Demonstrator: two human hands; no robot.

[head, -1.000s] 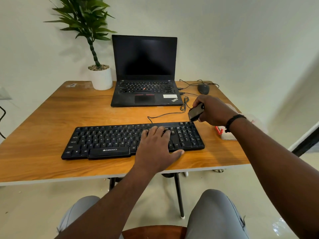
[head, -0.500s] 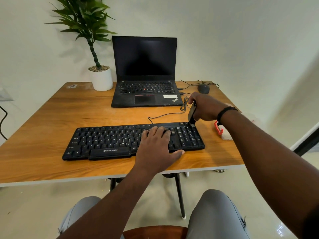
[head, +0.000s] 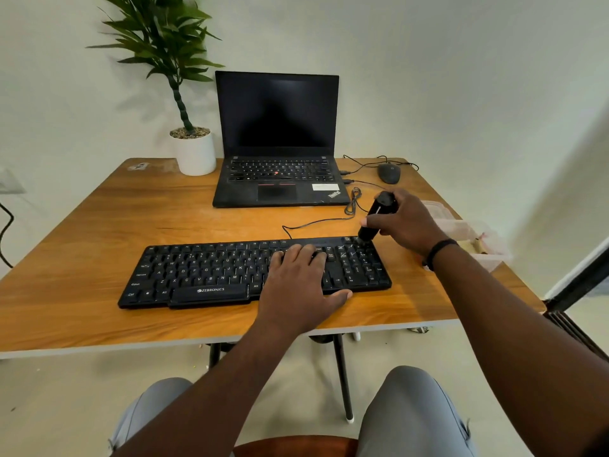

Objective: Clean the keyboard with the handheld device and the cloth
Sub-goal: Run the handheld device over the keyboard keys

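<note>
Wooden table [head: 99, 232] holds a "ZEBRONICS" keyboard [head: 204, 275], "ThinkPad" laptop [head: 280, 179].

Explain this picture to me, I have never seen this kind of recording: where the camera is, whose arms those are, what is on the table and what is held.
There is no machine: a person wears one camera on the head, looking down at their own arms and knees. The left hand lies flat on the keyboard, steadying it. The right hand grips a black handheld device, its tip down at the keyboard's far right corner. On the table also stand a laptop, a potted plant, a mouse and a clear box.
</note>
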